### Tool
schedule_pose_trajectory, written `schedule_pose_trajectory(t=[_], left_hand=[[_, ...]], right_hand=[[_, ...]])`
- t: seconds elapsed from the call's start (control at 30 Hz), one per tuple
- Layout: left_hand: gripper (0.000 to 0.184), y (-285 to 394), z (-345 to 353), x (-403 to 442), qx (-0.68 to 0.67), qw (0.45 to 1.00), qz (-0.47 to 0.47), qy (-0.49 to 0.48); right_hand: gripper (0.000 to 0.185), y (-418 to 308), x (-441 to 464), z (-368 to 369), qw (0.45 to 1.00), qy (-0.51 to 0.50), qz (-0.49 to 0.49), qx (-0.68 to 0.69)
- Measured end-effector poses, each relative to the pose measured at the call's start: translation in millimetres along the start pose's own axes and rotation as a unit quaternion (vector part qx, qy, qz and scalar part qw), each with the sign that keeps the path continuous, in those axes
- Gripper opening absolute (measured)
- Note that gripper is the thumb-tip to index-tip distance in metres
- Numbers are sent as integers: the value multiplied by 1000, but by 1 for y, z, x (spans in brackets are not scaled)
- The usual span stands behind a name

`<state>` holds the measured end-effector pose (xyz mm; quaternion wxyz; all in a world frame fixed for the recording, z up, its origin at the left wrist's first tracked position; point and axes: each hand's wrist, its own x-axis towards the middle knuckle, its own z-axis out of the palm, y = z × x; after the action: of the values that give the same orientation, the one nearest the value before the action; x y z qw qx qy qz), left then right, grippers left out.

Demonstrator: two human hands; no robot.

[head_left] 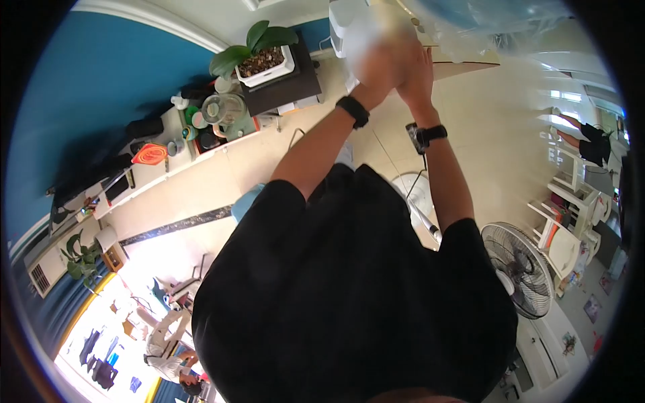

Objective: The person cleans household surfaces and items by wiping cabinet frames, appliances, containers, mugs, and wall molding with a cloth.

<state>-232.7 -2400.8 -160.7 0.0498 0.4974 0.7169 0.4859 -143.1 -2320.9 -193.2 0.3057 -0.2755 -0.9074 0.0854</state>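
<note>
Both arms reach up to the top centre, where a pale blurred patch covers most of the fingers. My left hand [377, 72], with a black band on its wrist, is beside a white object [340, 27]. Close against it on the right is my right hand [418, 84]; a black watch [432, 133] sits on that wrist. A few of its fingers show faintly along the edge of the blur. Whatever either hand holds cannot be made out. Clear plastic wrapping [497, 27] lies to the upper right, above a brown cardboard edge [463, 69].
A potted plant [265, 64] stands on a dark box at upper left, beside a shelf [175, 168] with jars. A floor fan [517, 269] is at right, near white chairs [563, 250]. One person [168, 342] is at lower left, another [594, 144] at far right.
</note>
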Motion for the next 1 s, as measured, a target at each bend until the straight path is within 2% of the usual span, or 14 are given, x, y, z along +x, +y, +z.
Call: schedule_pose_trajectory(t=[0.07, 0.1, 0.2, 0.23, 0.27, 0.33, 0.43, 0.47, 0.53, 0.73, 0.83, 0.93, 0.97, 1.0], left_hand=[[27, 7, 13, -15, -14, 999, -35, -17], [26, 26, 0, -19, -60, 989, -93, -100], [27, 22, 7, -68, -38, 978, -94, -182], [29, 16, 3, -86, -54, 981, -56, -178], [29, 5, 2, -109, -46, 977, -68, -195], [28, -21, -7, -151, -26, 968, -92, -231], [20, -47, -50, -199, -93, 883, -330, -321], [19, -58, -63, -213, -111, 866, -362, -327], [18, -89, -77, -231, -154, 832, -416, -333], [22, -229, -70, -270, -344, 764, -523, -153], [26, -285, -74, -248, -440, 629, -629, -124], [33, -350, -83, -234, -443, 655, -608, -73], [31, -375, -83, -231, -440, 685, -579, -34], [28, -401, -85, -227, -383, 765, -514, -59]], right_hand=[[41, -1, -24, -12, 998, 4, 33, 52], [40, -2, -41, -15, 991, 51, 45, 112], [40, -36, -95, -48, 957, 37, 198, 208], [39, -33, -124, -32, 948, 52, 201, 241], [38, -42, -148, -23, 930, 25, 258, 259], [37, -64, -185, -15, 928, -62, 258, 262], [41, -108, -223, -1, 904, -200, 259, 275], [48, -124, -235, 8, 916, -197, 225, 266], [54, -149, -246, 26, 929, -174, 191, 266], [58, -188, -222, 73, 918, -255, 167, 254], [60, -197, -200, 136, 892, -294, 211, 272], [61, -201, -170, 228, 915, -258, 176, 255], [63, -204, -162, 261, 930, -231, 154, 241], [63, -207, -153, 288, 937, -231, 133, 227]])
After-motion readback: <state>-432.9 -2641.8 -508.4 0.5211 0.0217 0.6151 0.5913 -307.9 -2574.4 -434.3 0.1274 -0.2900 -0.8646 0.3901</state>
